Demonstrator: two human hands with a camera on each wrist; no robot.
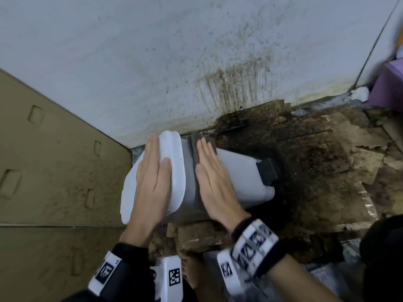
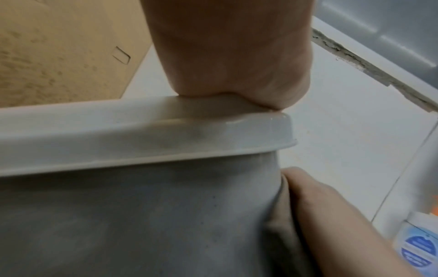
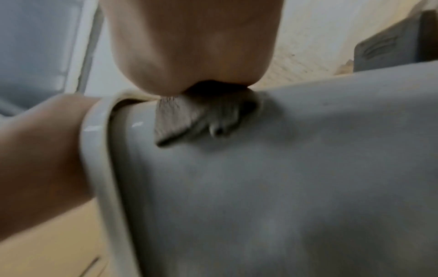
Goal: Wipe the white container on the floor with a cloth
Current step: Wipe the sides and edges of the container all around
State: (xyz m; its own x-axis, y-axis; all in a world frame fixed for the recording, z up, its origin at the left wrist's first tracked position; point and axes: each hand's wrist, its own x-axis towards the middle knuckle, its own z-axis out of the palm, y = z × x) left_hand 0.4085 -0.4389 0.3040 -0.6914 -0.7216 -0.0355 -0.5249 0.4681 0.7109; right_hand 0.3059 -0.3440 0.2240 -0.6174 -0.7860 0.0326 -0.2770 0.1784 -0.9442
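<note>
Container [image 1: 239, 171], tilted: left hand [image 1: 152, 184] lay flat on lid [image 1: 174, 149], steadying; right hand [image 1: 213, 182], fingers straight, pressed cloth [image 1: 195, 149] against side, wiping.

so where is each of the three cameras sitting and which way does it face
head: worn on the head, looking down at the white container by the wall; both hands and wristbands show.
left wrist: looks along the left hand resting on the lid.
right wrist: looks along the right hand pressing the cloth.
shared: all three show the container; each wrist view shows the other hand.
</note>
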